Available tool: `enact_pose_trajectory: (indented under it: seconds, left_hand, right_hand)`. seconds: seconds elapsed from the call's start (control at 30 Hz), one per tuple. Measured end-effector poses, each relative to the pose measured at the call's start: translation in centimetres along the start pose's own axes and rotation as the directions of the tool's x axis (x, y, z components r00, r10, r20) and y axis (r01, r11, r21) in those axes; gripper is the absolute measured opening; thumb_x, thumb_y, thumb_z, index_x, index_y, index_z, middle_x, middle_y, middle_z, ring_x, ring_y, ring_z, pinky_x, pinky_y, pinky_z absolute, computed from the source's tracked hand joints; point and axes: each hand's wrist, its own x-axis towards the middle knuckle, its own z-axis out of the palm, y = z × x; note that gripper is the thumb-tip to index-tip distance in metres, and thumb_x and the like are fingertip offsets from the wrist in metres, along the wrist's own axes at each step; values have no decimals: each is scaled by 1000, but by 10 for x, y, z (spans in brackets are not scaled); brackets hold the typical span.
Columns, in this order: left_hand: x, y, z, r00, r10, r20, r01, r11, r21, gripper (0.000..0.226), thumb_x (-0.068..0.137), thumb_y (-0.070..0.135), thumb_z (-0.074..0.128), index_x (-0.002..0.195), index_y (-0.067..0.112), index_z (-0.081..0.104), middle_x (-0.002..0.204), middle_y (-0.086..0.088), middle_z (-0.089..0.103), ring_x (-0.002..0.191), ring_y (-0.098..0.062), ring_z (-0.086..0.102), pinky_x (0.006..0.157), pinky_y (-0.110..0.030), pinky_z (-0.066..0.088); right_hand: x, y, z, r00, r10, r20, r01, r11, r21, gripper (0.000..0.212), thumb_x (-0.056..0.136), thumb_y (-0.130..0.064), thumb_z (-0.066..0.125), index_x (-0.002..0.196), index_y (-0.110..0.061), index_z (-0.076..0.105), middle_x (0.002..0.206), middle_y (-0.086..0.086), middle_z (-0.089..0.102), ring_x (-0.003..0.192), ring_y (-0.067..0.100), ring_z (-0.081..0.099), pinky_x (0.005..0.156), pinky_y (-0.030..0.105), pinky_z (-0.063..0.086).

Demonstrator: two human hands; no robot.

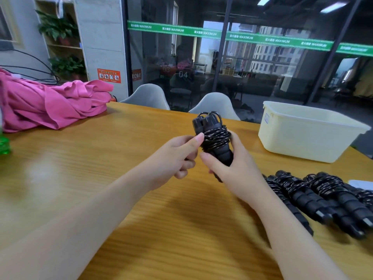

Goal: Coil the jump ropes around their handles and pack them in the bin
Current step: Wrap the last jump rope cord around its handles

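Observation:
A black jump rope [216, 136] stands upright above the middle of the wooden table [101, 168], its cord coiled round the two foam handles held side by side. My right hand [232, 168] grips the lower part of the handles. My left hand [177, 156] holds the bundle from the left, thumb pressed on the coils. Several more coiled black jump ropes [319, 201] lie in a row on the table at the right. A cream plastic bin [306, 134] stands at the far right; its inside is mostly hidden from this angle.
A pink garment [50, 104] lies heaped at the table's far left, and a green plastic object [4, 144] sits at the left edge. Two pale chairs [216, 106] stand behind the table before a glass wall. A white sheet [361, 183] lies at the right edge.

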Motion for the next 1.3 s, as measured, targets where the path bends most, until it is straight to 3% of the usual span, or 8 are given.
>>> enact_pose_trajectory:
  seconds: [0.17,0.33,0.43,0.6,0.73,0.97,1.13,1.3]
  left_hand:
    - [-3,4,-3,995,49,86,-52,998,34,20,106,42,50,98,29,63,72,8,26,58,-10,20,49,-23,20]
    - [-2,4,3,997,-32,67,34,999,-32,28,105,49,47,96,23,50,71,6,24,57,-11,17,48,-23,16]
    - [-1,3,3,996,-78,49,82,994,-77,29,105,49,49,94,22,46,70,6,23,56,-11,16,45,-21,16]
    - [-1,4,-1,995,-71,64,79,988,-133,18,107,34,53,113,18,48,72,6,21,57,-10,16,47,-22,12]
    - [-3,4,4,997,-64,45,69,991,-115,19,108,34,49,98,18,53,74,5,22,57,-10,16,47,-22,12]
    - [-1,4,9,994,7,-113,21,969,247,35,114,23,33,110,9,64,63,10,35,49,-8,24,42,-20,20]
    - [2,3,3,987,64,-150,7,903,430,36,113,22,33,101,14,66,64,7,41,52,-8,32,45,-18,29]
    - [-1,-5,8,892,384,-239,-106,692,714,32,107,38,51,82,23,66,61,9,61,48,-8,46,46,-24,38]
  right_hand:
    - [-4,-13,-6,1000,-13,2,12,970,241,51,82,-57,75,123,-35,56,100,7,76,85,28,77,76,58,63]
    - [-5,-14,4,998,61,-20,-51,940,338,34,95,-54,66,117,-29,55,82,22,68,59,28,65,59,51,58]
    - [-2,-10,2,998,70,6,-68,938,339,21,101,-41,67,115,-30,54,77,12,68,58,26,63,59,45,55]
    - [-1,-5,0,1000,10,-8,-7,966,258,24,100,-32,70,117,-30,53,79,14,69,58,24,64,57,44,54]
    - [0,-7,0,1000,20,-17,-14,958,288,31,100,-31,70,123,-33,51,83,19,69,58,27,65,54,45,56]
    - [5,-6,-9,983,154,-95,-87,863,498,18,104,-32,63,113,-17,56,77,18,69,54,33,62,50,41,55]
    - [5,-5,-9,982,156,-106,-82,859,506,16,105,-31,61,108,-15,58,75,21,68,52,33,61,49,40,54]
    - [5,-3,-8,985,42,-169,13,950,313,11,103,-28,65,108,-23,58,77,18,70,53,33,65,47,40,56]
